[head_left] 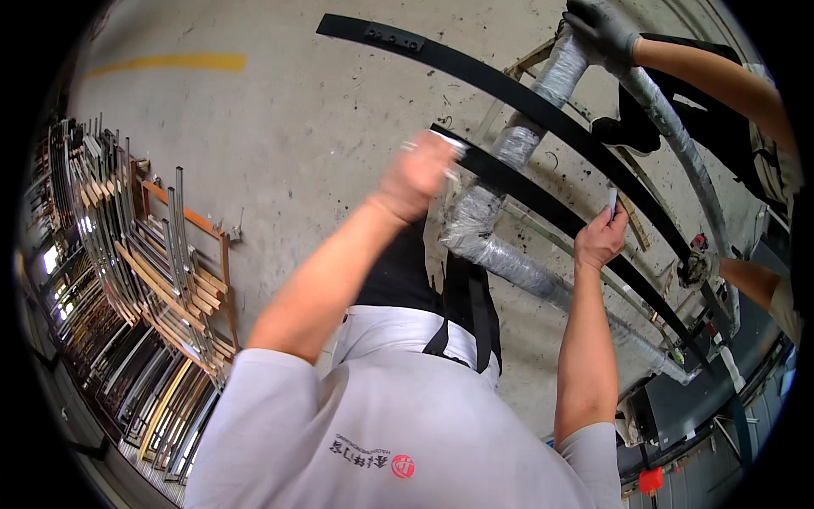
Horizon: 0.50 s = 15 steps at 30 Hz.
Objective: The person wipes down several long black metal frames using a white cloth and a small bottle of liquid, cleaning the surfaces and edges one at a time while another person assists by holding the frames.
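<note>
Two long black bars lie across a stand of film-wrapped tubes [475, 222] on the workshop floor. The near bar [530, 188], the one being handled, crosses the stand above its near left corner, one end jutting past the left edge; the far bar [479, 75] runs beside it, a small dark plate near its left end. The person's left hand [415, 176] is a blur at the near bar's left end, something white by the fingers; I cannot tell how far they are curled or what they hold. The right hand [600, 242], over the near bar farther right, has thumb and fingers closed on a small pale piece [612, 202]. Across the stand a co-worker has one gloved hand [604, 36] on its far left corner and another gloved hand [699, 268] by the far bar's right end; I can't make out its grip. The floor [288, 127] is bare grey concrete, specked and scuffed, with a yellow stripe [170, 63] toward the far left. Along the left side stands a rack [225, 288] crowded with metal lengths [170, 416]. At right, past the stand, sits a dark panel [678, 409], with a red thing [650, 481] near it.
</note>
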{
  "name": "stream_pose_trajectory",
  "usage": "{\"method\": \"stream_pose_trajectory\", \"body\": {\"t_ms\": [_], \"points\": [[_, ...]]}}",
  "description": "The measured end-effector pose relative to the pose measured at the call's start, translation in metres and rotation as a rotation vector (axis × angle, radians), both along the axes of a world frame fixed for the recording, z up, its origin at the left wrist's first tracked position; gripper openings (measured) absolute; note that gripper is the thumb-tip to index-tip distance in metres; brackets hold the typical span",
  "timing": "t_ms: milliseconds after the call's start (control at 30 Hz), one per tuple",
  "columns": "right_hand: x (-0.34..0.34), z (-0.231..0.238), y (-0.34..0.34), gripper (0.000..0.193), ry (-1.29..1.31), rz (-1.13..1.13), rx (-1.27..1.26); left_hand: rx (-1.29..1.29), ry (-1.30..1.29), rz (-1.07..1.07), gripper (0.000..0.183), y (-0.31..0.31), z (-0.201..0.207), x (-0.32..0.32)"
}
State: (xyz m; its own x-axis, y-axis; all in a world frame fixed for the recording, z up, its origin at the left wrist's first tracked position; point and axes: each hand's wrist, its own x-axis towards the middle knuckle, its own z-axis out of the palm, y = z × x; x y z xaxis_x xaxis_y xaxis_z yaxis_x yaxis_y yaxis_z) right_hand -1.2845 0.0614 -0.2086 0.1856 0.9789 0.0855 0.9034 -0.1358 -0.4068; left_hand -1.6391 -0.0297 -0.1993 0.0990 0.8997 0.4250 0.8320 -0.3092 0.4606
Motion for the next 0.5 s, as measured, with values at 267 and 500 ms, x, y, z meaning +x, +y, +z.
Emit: {"method": "stream_pose_trajectory", "body": {"t_ms": [267, 500], "points": [[-0.001, 0.001, 0.0, 0.027, -0.079, -0.035, -0.02, -0.085, -0.007, 0.131, 0.031, -0.011, 0.029, -0.024], [-0.005, 0.005, 0.002, 0.025, -0.001, -0.003, 0.011, -0.092, 0.129, -0.019, 0.034, -0.01, 0.006, -0.036]]}}
